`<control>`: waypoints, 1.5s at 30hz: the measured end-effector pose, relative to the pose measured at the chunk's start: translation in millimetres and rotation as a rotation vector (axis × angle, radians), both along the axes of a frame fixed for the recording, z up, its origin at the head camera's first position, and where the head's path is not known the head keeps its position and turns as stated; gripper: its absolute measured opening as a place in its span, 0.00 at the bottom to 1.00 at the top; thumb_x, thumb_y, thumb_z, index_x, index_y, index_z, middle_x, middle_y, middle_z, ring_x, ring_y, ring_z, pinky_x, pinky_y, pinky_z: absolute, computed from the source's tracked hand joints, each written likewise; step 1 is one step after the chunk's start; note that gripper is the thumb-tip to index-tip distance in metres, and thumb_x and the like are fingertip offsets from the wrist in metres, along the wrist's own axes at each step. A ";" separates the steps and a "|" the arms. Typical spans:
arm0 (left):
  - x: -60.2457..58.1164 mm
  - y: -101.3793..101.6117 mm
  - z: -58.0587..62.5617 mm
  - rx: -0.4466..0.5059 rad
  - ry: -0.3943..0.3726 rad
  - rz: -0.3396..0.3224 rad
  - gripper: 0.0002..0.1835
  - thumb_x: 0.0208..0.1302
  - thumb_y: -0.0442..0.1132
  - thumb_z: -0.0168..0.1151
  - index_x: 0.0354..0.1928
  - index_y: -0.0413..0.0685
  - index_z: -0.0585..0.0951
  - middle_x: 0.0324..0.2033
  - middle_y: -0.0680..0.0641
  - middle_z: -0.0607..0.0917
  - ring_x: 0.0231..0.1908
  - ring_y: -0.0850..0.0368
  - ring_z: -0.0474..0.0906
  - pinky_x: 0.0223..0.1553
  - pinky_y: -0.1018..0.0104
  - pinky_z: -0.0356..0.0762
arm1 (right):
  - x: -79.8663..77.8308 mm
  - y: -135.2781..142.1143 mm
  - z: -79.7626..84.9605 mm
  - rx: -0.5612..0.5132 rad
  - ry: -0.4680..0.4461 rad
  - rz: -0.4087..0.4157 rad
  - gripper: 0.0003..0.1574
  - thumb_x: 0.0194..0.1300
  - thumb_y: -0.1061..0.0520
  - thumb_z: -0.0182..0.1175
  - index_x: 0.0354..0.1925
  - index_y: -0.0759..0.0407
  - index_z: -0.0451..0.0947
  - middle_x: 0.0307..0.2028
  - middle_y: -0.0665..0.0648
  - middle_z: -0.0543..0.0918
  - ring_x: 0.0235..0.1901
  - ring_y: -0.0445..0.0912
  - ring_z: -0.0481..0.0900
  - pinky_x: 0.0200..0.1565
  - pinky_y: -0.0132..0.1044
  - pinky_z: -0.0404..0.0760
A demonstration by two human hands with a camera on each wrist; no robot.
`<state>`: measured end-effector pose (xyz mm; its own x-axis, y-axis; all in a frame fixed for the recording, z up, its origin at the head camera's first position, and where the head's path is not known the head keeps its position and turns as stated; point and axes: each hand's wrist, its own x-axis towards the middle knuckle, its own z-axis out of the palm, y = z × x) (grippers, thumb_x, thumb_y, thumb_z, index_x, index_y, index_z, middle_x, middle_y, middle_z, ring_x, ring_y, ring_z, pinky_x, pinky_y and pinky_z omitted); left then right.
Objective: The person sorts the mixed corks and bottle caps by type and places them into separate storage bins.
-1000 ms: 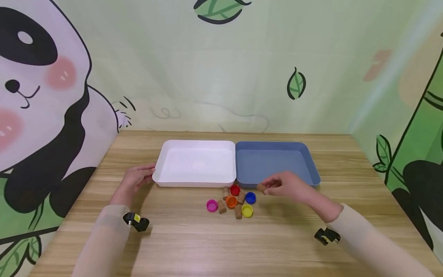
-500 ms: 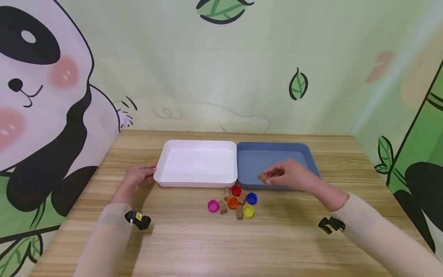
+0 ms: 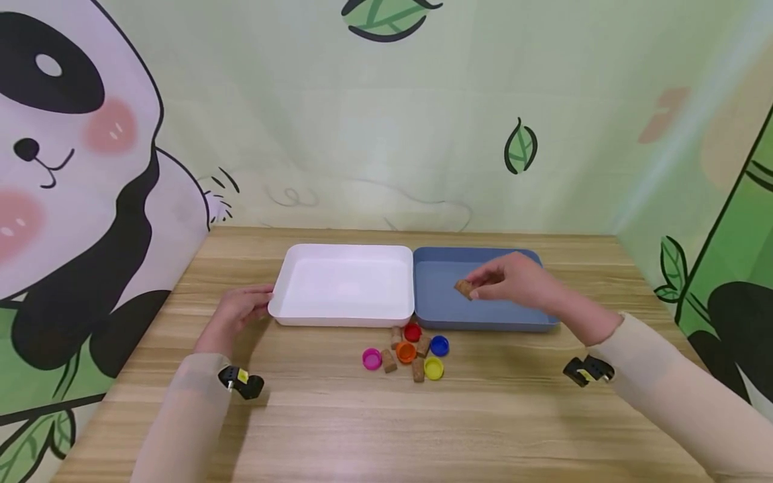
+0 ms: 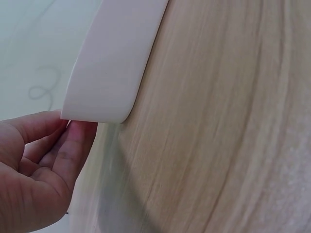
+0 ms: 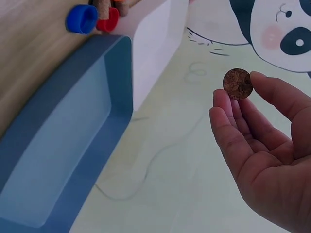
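My right hand [image 3: 519, 282] holds a small cork [image 3: 464, 288] between thumb and fingertips, over the blue-grey tray [image 3: 483, 327]. In the right wrist view the cork's round speckled end [image 5: 238, 84] faces the camera. At the left end of the white tray [image 3: 341, 321], my left hand [image 3: 235, 314] touches the rim and outer wall with extended fingers; part of the fingertips is hidden behind the wall in the left wrist view. In front of the trays lie several corks, one of them a brown cork [image 3: 418, 369], among bottle caps, including a red cap [image 3: 413, 332] and an orange cap [image 3: 406, 352].
A pink cap [image 3: 372, 359], a blue cap [image 3: 439, 345] and a yellow cap [image 3: 433, 367] lie around the corks on the wooden table [image 3: 338, 422]. Both trays stand side by side near the back edge. Behind them hangs a printed panda backdrop [image 3: 386, 134].
My right hand has carried the cork from the table side of the blue-grey tray's front rim to over its inside, rising away from the loose pieces. The left hand stays at the white tray.
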<state>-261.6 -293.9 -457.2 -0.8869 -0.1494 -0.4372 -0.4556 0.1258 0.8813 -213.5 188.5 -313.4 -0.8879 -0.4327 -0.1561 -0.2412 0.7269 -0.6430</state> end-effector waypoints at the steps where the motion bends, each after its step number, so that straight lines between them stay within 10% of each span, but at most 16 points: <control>1: 0.2 0.1 0.0 0.002 -0.001 0.001 0.28 0.71 0.33 0.64 0.70 0.33 0.71 0.40 0.54 0.90 0.29 0.69 0.83 0.37 0.76 0.85 | -1.0 0.5 1.5 -0.005 -0.008 -0.008 0.21 0.70 0.54 0.66 0.57 0.62 0.84 0.50 0.62 0.89 0.48 0.49 0.87 0.50 0.44 0.87; 17: 2.7 -1.3 1.6 -0.004 -0.024 -0.021 0.28 0.72 0.36 0.63 0.71 0.35 0.71 0.46 0.51 0.90 0.31 0.69 0.83 0.38 0.75 0.85 | -24.1 8.2 32.5 0.006 0.015 -0.049 0.25 0.70 0.51 0.66 0.60 0.63 0.82 0.53 0.62 0.88 0.53 0.52 0.85 0.58 0.50 0.84; 25: 1.6 -3.3 0.6 0.026 -0.012 -0.027 0.29 0.72 0.34 0.63 0.71 0.33 0.70 0.32 0.61 0.87 0.30 0.69 0.83 0.38 0.75 0.85 | -37.7 12.4 48.3 0.045 0.029 -0.069 0.28 0.71 0.49 0.65 0.63 0.63 0.80 0.57 0.64 0.86 0.56 0.57 0.82 0.60 0.54 0.81; 45: -1.3 -3.9 0.9 0.009 -0.008 -0.048 0.29 0.72 0.34 0.62 0.72 0.33 0.69 0.44 0.52 0.89 0.31 0.70 0.83 0.41 0.74 0.87 | -71.5 20.2 63.7 0.020 0.049 -0.069 0.27 0.72 0.52 0.63 0.63 0.64 0.78 0.57 0.65 0.85 0.59 0.58 0.80 0.64 0.57 0.78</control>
